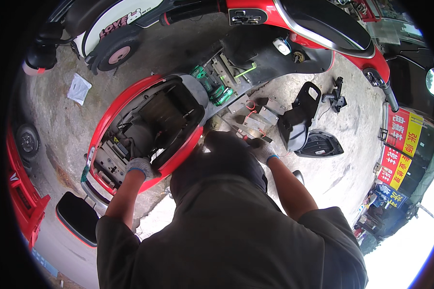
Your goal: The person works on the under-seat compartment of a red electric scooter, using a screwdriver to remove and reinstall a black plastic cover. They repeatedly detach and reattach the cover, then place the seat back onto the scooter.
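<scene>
In front of me is the red rear body (pixel 111 103) of an electric scooter, its inner compartment (pixel 155 115) exposed. My left hand (pixel 140 168), in a pale knit glove, rests at the near edge of that opening, beside wiring (pixel 131 143) and a metal plate (pixel 110 163). What its fingers touch is hidden. My gloved right hand (pixel 265 151) is beside my knee, closed on a screwdriver (pixel 245 137) with some red on its handle. The shaft points up and left toward the scooter. Several grey battery blocks (pixel 255 123) with red wires lie just beyond it.
Green power tools (pixel 220 94) and metal brackets (pixel 224 68) lie on the scooter's footboard (pixel 271 65). Black plastic panels (pixel 299 119) and a black bracket (pixel 335 96) lie on the concrete to the right. A detached backrest (pixel 76 218) is at lower left. Another scooter's wheel (pixel 118 54) stands beyond.
</scene>
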Demonstrator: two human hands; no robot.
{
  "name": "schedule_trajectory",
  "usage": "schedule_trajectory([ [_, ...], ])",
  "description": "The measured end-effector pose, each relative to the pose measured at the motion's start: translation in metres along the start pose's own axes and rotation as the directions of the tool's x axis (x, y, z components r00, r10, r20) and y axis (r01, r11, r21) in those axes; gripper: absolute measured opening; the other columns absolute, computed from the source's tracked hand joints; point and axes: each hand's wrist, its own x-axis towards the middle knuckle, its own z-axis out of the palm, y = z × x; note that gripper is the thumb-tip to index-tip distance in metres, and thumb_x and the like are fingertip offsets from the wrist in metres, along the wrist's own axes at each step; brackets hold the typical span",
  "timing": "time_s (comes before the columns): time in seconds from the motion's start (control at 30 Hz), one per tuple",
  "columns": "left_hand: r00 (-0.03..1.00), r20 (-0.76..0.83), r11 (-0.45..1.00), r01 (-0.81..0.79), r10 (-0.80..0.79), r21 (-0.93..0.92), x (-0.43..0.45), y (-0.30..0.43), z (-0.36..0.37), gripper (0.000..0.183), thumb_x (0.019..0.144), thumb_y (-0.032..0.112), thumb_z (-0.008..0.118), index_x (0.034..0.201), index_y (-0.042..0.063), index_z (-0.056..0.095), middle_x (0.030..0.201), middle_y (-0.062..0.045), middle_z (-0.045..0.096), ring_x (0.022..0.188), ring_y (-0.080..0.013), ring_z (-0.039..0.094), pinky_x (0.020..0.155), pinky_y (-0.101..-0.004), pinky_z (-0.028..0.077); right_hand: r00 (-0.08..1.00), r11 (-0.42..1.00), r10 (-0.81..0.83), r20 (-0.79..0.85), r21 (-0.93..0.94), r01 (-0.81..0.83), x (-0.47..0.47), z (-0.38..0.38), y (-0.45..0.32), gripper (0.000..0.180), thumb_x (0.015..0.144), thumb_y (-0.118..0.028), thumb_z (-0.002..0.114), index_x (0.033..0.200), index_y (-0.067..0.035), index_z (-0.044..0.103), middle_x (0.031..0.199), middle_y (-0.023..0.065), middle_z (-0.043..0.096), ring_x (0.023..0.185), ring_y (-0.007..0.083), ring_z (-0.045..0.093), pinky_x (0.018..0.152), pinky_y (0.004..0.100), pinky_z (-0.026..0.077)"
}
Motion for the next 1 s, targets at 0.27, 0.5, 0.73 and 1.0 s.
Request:
schedule_trajectory([
  [0.27, 0.995, -0.095, 0.988, -0.017, 0.032, 0.156, 0.028, -0.008, 0.031, 0.074, 0.08, 0.058, 0.074, 0.14, 0.018, 0.06, 0.138, -0.017, 0.063, 0.125, -0.0393, 0.061, 0.105, -0.0455, 0.051, 0.964, 0.952, 0.25, -0.088, 0.206, -0.229, -0.015, -0.005, 0.082, 0.052, 0.084, -0.035, 0.077, 0.118, 0.003, 0.07, 0.102, 0.0179, 0.075, 0.091, 0.0263, 0.069, 0.08, 0.0398, 0.053],
  [0.5, 0.934, -0.343, 0.994, 0.11, -0.102, 0.005, 0.021, 0.013, 0.057, 0.071, 0.076, 0.048, 0.08, 0.137, 0.018, 0.06, 0.136, -0.017, 0.063, 0.123, -0.0396, 0.061, 0.103, -0.0467, 0.053, 0.995, 0.998, 0.033, -0.095, 0.065, -0.027, -0.004, -0.027, 0.11, 0.045, 0.087, -0.032, 0.077, 0.118, 0.001, 0.07, 0.109, 0.0181, 0.074, 0.098, 0.0261, 0.07, 0.087, 0.0379, 0.053],
  [0.73, 0.854, -0.362, 0.926, 0.322, -0.374, -0.197, -0.023, 0.079, 0.062, 0.09, 0.078, 0.055, 0.077, 0.148, 0.007, 0.047, 0.15, -0.025, 0.049, 0.137, -0.0402, 0.051, 0.112, -0.0458, 0.045, 0.989, 0.922, 0.13, 0.064, 0.36, -0.145, 0.016, -0.054, 0.193, 0.021, 0.09, -0.026, 0.071, 0.093, -0.005, 0.069, 0.065, 0.0025, 0.058, 0.047, 0.0148, 0.052, 0.045, 0.0338, 0.04],
  [1.0, 0.788, -0.362, 0.853, 0.369, -0.498, -0.37, -0.045, 0.125, 0.064, 0.093, 0.079, 0.054, 0.074, 0.155, 0.013, 0.039, 0.161, -0.021, 0.036, 0.147, -0.0465, 0.034, 0.117, -0.0506, 0.038, 0.943, 0.884, 0.319, 0.097, 0.327, -0.333, 0.019, -0.089, 0.207, 0.032, 0.09, -0.036, 0.072, 0.099, -0.005, 0.07, 0.059, 0.0051, 0.056, 0.045, 0.019, 0.053, 0.044, 0.0389, 0.04],
])
